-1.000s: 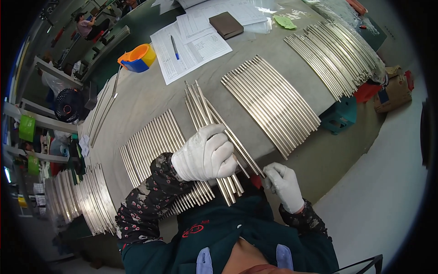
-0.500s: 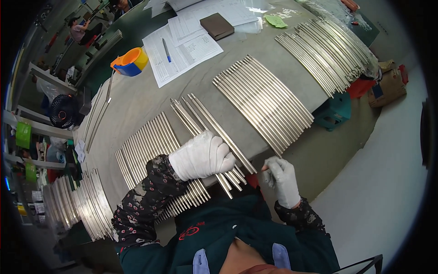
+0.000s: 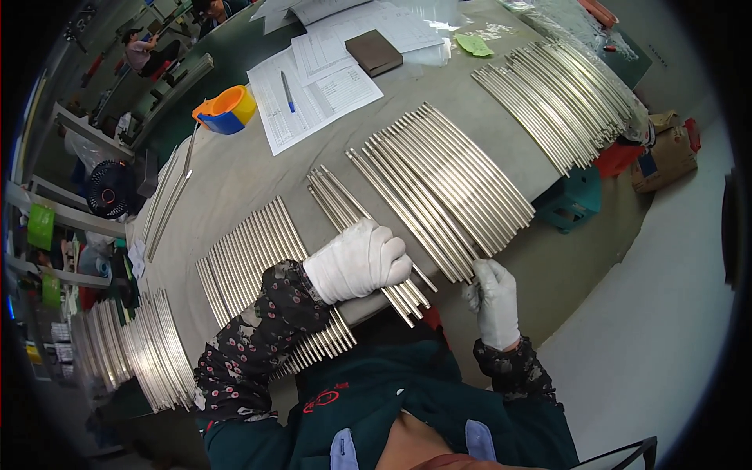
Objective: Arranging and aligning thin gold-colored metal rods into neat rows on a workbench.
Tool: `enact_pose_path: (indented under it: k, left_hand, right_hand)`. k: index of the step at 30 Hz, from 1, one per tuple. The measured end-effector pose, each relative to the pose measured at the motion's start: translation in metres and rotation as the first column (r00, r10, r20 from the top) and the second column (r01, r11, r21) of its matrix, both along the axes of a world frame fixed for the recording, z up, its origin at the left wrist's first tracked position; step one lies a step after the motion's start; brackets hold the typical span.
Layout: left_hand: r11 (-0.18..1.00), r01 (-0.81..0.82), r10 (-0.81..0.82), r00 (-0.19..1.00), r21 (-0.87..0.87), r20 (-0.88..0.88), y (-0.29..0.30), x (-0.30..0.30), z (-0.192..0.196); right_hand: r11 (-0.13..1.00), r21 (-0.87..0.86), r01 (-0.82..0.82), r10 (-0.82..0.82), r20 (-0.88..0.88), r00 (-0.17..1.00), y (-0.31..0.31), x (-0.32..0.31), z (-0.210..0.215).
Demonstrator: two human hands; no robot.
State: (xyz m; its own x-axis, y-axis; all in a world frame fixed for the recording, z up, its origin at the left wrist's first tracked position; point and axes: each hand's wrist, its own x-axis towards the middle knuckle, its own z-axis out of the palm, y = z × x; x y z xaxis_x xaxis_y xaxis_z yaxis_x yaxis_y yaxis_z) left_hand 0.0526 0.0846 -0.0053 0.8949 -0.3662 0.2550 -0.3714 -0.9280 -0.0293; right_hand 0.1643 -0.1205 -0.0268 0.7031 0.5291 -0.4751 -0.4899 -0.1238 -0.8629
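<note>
My left hand [image 3: 359,262], in a white glove, is closed over a small bundle of thin silvery metal rods [image 3: 333,196]. The rods' far ends stick out beyond the fist and their near ends reach past the table edge. My right hand [image 3: 493,304], also gloved in white, has its fingers curled together beside the near ends of a wide row of similar rods [image 3: 446,176]. What its fingertips hold, if anything, is hidden. Several rods at that row's left side lie slightly nearer to me. Left of the bundle, another row of rods [image 3: 254,239] lies partly under my left forearm.
More rods [image 3: 556,102] are laid out at the far right, and others [image 3: 160,348] at the lower left. Papers with a pen [image 3: 287,92], a dark notebook [image 3: 374,52] and an orange-and-blue tape holder [image 3: 225,110] lie farther back. A teal stool [image 3: 569,202] stands beyond the table's right edge.
Several rods now lie against the left side of the middle row, away from the bundle. My left fist has shifted slightly right; my right hand has moved slightly right, fingertips now at the rod ends.
</note>
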Motion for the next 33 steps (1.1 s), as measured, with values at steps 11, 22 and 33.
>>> enact_pose_path:
  k: [11, 22, 33]
  left_hand:
    - [1.000, 0.018, -0.017, 0.999, -0.006, 0.045, 0.001, 0.003, -0.001]
    - [1.000, 0.010, -0.010, 1.000, 0.023, 0.003, 0.000, 0.000, -0.001]
    - [0.995, 0.086, -0.070, 0.960, -0.049, 0.270, 0.002, -0.004, 0.004]
  right_hand:
    - [0.992, 0.000, 0.123, -0.123, 0.030, 0.992, 0.006, 0.007, -0.004]
    - [0.982, 0.071, 0.177, -0.182, 0.067, 0.981, -0.005, 0.002, 0.005]
    - [0.940, 0.125, -0.318, 0.324, -0.038, 0.945, -0.015, -0.024, 0.023]
